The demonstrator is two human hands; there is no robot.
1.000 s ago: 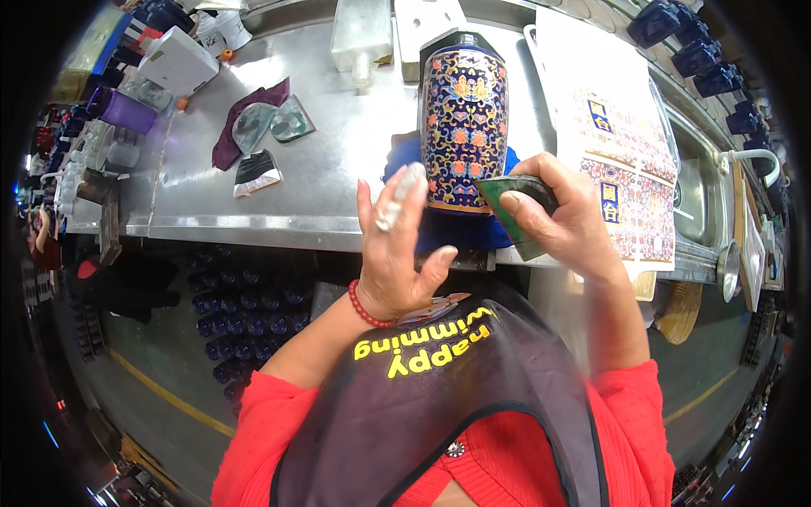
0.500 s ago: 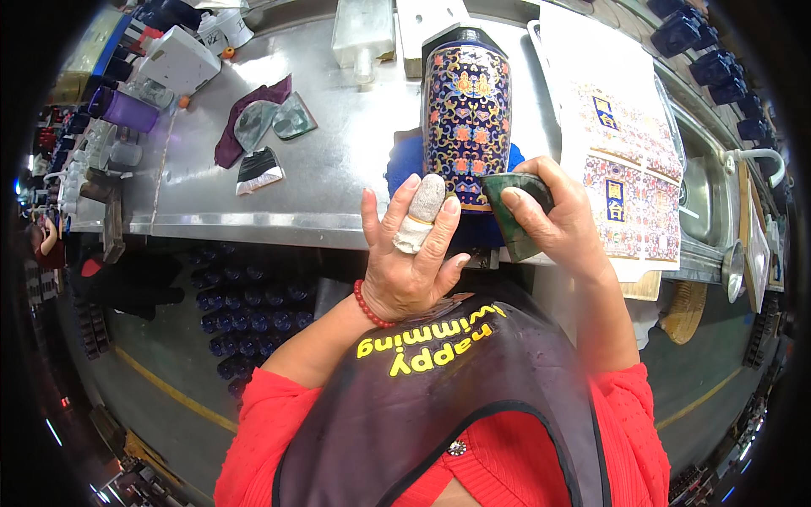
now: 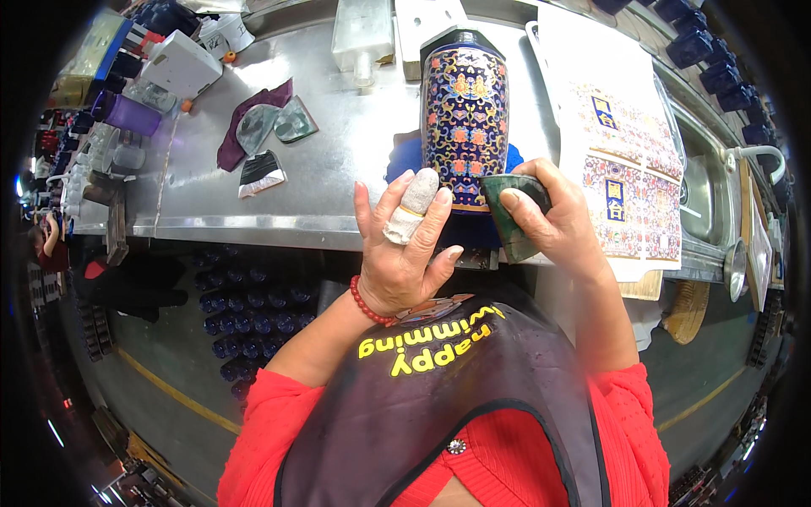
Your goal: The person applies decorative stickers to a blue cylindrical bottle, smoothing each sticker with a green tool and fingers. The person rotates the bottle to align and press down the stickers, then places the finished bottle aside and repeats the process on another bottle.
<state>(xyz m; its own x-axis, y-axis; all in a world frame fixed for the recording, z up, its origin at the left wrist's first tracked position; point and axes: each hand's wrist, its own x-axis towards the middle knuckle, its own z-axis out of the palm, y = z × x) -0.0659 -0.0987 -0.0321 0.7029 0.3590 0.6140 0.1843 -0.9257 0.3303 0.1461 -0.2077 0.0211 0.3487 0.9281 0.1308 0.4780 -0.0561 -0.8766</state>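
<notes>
A dark blue vase (image 3: pixel 465 118) with a dense floral pattern lies on its side on a blue cloth (image 3: pixel 405 156), its dark neck pointing away from me. Close to its near end, my left hand (image 3: pixel 399 262) has its fingers spread and holds nothing. A grey-white fabric finger cover (image 3: pixel 417 193), tied with a yellow band, sits on one of its fingers. My right hand (image 3: pixel 549 211) grips a dark green, flexible scraper-like piece (image 3: pixel 509 220) between thumb and fingers, beside the vase's near right edge. The palm side of that hand is hidden.
Printed pattern sheets (image 3: pixel 621 169) lie at the right, next to a sink with a faucet (image 3: pixel 760 156). On the metal table (image 3: pixel 338 160) at left are green and purple cut pieces (image 3: pixel 258 127). Clear container (image 3: pixel 363 34), white box (image 3: pixel 182 63) and purple cup (image 3: pixel 127 112) stand farther back.
My left hand has shifted slightly left, its fingers still spread. My right hand keeps its grip on the green piece with almost no movement. The vase stays in place.
</notes>
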